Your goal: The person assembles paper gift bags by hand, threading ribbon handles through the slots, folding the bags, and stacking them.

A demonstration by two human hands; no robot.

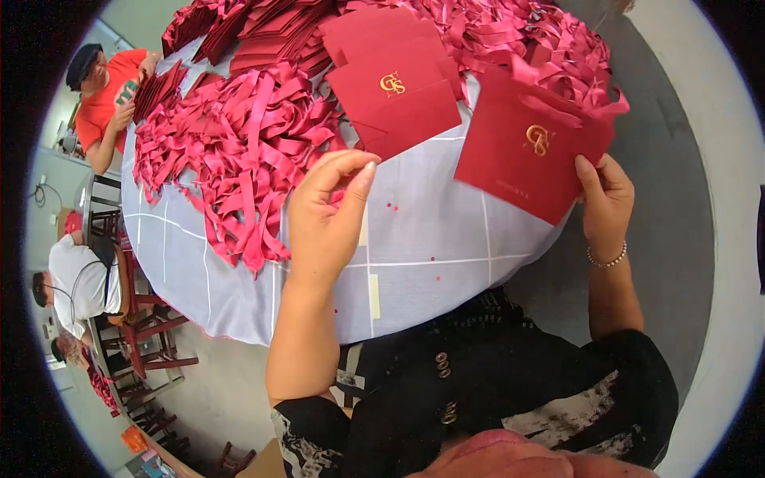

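Note:
My right hand grips a dark red paper gift bag by its lower right edge, thumb on the front. The bag is tilted, carries a gold emblem, and has a pink ribbon across its top. My left hand is raised over the table with thumb and forefinger pinched together; whatever may be between them is too small to make out. Just beyond those fingertips lies a stack of flat red gift bags with the same emblem. Left of my left hand spreads a heap of pink-red ribbons.
A round table with a pale checked cloth carries everything. More folded red bags and another ribbon heap fill the far side. Small red bits dot the cloth. At left, a person in orange handles red bags; dark stools stand beyond.

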